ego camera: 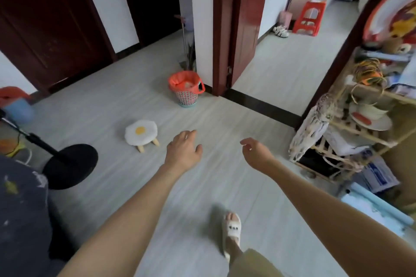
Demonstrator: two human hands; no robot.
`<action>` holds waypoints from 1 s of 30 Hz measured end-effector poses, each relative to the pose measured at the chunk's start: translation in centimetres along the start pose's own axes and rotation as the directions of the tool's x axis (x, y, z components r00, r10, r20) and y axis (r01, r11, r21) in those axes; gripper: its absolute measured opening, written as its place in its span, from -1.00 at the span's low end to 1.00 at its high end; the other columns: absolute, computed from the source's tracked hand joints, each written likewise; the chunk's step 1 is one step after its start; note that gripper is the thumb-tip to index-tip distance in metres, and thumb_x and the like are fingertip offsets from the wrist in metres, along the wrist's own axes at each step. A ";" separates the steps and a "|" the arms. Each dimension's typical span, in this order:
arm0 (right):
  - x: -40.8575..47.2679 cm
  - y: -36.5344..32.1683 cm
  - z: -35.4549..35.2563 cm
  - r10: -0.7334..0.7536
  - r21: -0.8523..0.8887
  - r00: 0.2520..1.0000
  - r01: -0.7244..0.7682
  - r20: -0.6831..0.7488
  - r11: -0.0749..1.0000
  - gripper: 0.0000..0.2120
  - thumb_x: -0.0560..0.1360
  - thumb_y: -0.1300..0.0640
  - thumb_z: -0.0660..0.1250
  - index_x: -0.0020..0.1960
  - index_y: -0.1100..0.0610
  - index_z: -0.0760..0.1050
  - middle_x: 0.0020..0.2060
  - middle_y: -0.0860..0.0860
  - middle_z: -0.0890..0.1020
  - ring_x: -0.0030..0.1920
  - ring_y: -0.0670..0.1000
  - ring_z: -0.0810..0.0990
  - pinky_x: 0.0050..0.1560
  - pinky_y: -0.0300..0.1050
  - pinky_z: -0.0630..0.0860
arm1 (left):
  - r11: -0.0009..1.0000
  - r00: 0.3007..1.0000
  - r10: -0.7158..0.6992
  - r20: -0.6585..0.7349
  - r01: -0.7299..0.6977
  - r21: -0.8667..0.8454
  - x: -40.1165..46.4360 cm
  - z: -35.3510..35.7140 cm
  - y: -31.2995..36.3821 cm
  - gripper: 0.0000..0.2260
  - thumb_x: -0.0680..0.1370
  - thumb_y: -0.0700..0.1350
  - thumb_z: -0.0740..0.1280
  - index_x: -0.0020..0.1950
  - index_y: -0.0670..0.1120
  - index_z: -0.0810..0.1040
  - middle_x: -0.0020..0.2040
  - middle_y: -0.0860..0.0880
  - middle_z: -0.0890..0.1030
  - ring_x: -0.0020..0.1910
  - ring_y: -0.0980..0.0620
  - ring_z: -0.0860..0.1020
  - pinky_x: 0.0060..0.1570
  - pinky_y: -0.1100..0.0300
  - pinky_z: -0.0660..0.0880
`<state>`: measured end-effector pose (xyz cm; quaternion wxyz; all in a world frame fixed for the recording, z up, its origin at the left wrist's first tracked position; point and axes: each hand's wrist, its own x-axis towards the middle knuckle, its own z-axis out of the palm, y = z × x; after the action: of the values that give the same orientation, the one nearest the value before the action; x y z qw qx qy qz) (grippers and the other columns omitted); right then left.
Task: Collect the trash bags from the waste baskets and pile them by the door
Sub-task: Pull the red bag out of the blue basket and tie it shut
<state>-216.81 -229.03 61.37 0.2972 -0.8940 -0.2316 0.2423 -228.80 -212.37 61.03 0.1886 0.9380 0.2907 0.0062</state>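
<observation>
A small mesh waste basket (187,98) stands on the floor beside a dark red door frame, lined with an orange trash bag (185,81) whose handle droops over the right rim. Both arms stretch forward over the floor, well short of the basket. My left hand (183,149) is empty with fingers spread. My right hand (255,152) is also empty, fingers loosely curled and apart. At the far left edge stands a blue bin (16,109) with an orange bag (11,93) over it.
A fried-egg shaped stool (141,134) sits left of my hands. A black fan base (70,165) and dark furniture (21,213) are at left. A cluttered wooden rack (360,128) fills the right. An open red door (246,20) leads to another room. My slippered foot (231,229) steps forward.
</observation>
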 end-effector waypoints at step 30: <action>81.1 -26.8 2.4 0.196 0.056 0.973 -0.204 0.124 0.977 -0.67 0.55 0.28 0.09 0.28 0.19 0.44 0.26 0.16 0.51 0.23 0.16 0.49 0.15 -0.13 0.40 | 0.984 0.972 -0.149 0.182 0.165 -0.073 79.6 -12.4 -24.8 -0.58 0.57 -0.11 0.17 0.42 -0.13 0.26 0.37 -0.15 0.38 0.36 -0.12 0.36 0.33 -0.02 0.32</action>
<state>-162.57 -163.57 52.96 0.2877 -0.8862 -0.1491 0.3310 -177.65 -145.58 55.85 0.2544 0.8997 0.3458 -0.0787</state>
